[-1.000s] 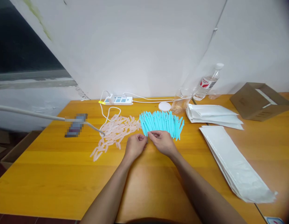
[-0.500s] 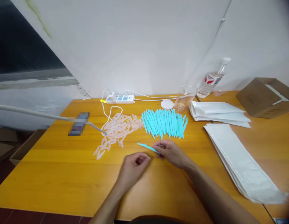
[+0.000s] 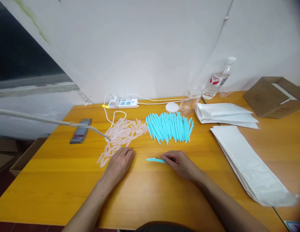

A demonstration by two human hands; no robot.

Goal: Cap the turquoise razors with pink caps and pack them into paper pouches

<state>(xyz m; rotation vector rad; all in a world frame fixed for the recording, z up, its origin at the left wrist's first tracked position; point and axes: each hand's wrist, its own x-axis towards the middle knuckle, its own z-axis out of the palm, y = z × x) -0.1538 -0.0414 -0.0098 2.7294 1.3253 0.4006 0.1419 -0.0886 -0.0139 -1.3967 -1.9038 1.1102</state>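
Observation:
My right hand pinches one turquoise eyebrow razor by its right end, its other end pointing left over the table. Beyond it lies a pile of matching turquoise razors, side by side. At the near edge of the pale pink, translucent blade caps is my left hand, back up and fingers curled down. Its fingertips are partly hidden, so I cannot make out what they hold, if anything.
White padded envelopes lie at the right, below more folded envelopes. Along the wall stand a water bottle, a clear jar, its lid and a power strip. A cardboard box and a phone flank these.
My left hand has moved left, away from my right hand, to the near edge of the pink caps. My right hand has shifted slightly right and down, still holding the razor, now more level.

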